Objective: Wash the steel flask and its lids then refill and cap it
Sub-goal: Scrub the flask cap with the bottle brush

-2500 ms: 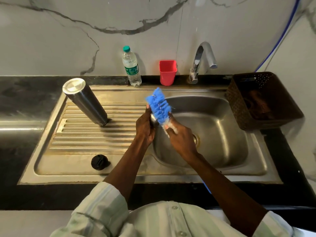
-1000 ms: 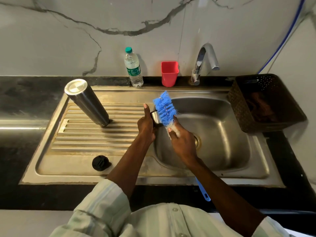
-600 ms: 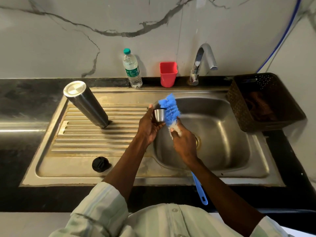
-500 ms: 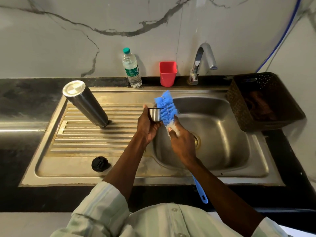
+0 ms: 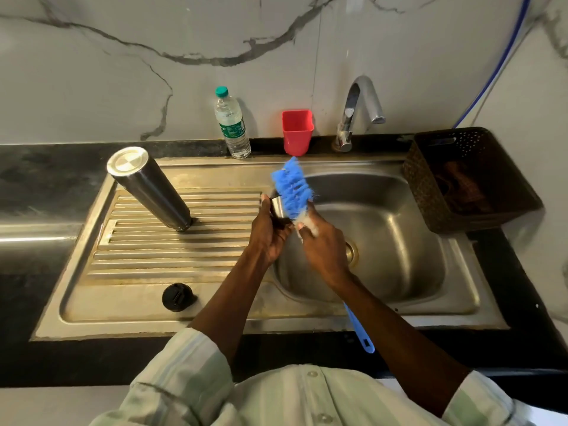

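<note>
Home kitchen, steel sink [image 5: 399, 305], tap [image 5: 359, 109], marble wall [image 5: 123, 72], black counter [image 5: 40, 173]

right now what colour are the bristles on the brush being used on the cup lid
Bright blue bristles, with a blue handle too; the head view, the only one, shows them clearly.

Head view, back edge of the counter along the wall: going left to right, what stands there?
Plastic water bottle → red cup → tap → dark woven basket at the far right.
</note>
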Motion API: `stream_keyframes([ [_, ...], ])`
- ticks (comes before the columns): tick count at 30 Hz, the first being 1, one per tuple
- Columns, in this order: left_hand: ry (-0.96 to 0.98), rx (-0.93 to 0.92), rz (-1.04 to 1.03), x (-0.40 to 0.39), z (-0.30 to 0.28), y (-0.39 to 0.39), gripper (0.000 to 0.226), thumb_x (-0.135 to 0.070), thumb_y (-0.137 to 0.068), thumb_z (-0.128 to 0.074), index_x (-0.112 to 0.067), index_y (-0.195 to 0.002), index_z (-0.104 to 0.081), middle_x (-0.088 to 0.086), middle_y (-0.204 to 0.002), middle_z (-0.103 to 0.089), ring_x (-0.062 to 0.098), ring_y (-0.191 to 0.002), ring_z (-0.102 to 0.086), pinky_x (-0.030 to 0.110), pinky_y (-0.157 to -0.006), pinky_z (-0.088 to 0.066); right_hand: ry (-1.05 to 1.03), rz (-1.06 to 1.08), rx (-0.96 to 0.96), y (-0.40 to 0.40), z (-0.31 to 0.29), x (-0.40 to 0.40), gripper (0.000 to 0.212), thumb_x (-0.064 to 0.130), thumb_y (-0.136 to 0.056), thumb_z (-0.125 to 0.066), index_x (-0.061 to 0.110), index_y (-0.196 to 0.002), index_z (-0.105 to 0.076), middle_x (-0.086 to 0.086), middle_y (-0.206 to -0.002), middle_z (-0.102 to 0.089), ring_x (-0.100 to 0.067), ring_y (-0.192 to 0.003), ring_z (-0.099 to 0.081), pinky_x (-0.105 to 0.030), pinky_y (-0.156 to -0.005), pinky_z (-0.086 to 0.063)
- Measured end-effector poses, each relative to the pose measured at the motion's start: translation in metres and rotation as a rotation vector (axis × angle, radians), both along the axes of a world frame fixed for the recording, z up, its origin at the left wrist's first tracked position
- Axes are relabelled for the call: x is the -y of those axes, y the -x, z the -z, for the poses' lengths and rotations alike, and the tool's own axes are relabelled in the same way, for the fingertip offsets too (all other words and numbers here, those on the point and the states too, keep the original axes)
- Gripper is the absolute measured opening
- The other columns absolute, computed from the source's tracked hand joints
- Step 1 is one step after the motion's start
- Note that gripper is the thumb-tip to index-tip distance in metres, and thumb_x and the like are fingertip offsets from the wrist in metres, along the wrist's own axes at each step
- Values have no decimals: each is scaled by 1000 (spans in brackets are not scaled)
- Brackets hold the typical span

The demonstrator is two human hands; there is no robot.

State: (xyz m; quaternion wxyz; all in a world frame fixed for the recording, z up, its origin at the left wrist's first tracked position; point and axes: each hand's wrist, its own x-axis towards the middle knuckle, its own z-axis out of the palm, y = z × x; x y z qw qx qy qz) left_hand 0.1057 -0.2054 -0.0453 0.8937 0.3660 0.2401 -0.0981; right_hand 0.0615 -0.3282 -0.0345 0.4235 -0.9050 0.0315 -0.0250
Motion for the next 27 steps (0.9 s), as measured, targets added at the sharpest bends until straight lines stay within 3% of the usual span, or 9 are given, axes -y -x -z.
stream_keyframes([
  [2, -1, -11, -37, -3, -1, -3, 47, -40, -106, -40, -3, -128, -59, 20, -124, -67, 31, -108, -67, 47, -101, -51, 57, -47, 30, 4, 4, -2, 59, 30, -96, -58, 35, -150, -35, -2, -112, -71, -21, -94, -66, -24, -75, -44],
  [5, -39, 12, 1, -5, -3, -2, 53, -45, -105, -41, -3, -133, -56, 21, -128, -65, 32, -108, -68, 44, -90, -58, -115, 53, -70, -1, 8, 1, 50, 31, -95, -56, 40, -143, -44, -1, -108, -72, -21, -85, -67, -31, -75, -54],
  [9, -40, 130, 99, -6, -12, 0, 42, -34, -100, -56, -4, -130, -59, 19, -127, -66, 30, -114, -66, 41, -97, -55, -43, -13, 32, 5, 9, -1, 53, 30, -97, -56, 36, -147, -40, 1, -108, -71, -17, -91, -67, -29, -80, -53],
  [12, -150, 97, 90, -5, -12, 1, 45, -36, -97, -60, -4, -129, -61, 15, -119, -71, 26, -100, -70, 33, -75, -60, -122, 6, -91, 0, 13, 2, 42, 32, -96, -54, 40, -137, -49, 1, -100, -71, -18, -81, -67, -38, -75, -57],
  [14, -214, 24, 70, -2, -10, 0, 56, -49, -93, -61, -6, -130, -62, 13, -113, -72, 24, -93, -70, 30, -65, -59, -161, 37, -138, -2, 13, 4, 38, 30, -97, -53, 40, -134, -52, 3, -97, -71, -15, -75, -65, -33, -68, -55],
  [16, -184, -7, 44, -1, -8, -2, 58, -54, -96, -55, -7, -130, -62, 15, -116, -72, 26, -96, -69, 35, -74, -59, -120, 12, -59, 5, 11, 1, 48, 28, -97, -54, 36, -143, -44, 8, -103, -69, -10, -83, -63, -23, -71, -50],
  [19, -128, -7, 17, -2, -7, -2, 56, -48, -103, -44, -4, -135, -57, 17, -116, -71, 28, -98, -71, 37, -74, -61, -84, -13, 1, 10, 12, -1, 56, 29, -97, -55, 37, -149, -36, 5, -115, -70, -14, -98, -66, -29, -85, -53],
  [23, -78, 77, 88, 1, -14, 4, 45, -31, -98, -59, -6, -135, -54, 15, -119, -71, 28, -106, -70, 38, -79, -61, -190, 63, -89, 1, 8, 3, 49, 32, -96, -54, 43, -142, -40, 4, -100, -71, -18, -81, -68, -41, -74, -58],
  [27, -51, 114, 88, -4, -16, 1, 32, -19, -98, -60, -6, -128, -60, 11, -111, -74, 23, -100, -71, 34, -77, -60, -99, -2, -16, 4, 9, -1, 51, 32, -97, -54, 39, -146, -39, 3, -108, -71, -15, -90, -67, -34, -81, -56],
])
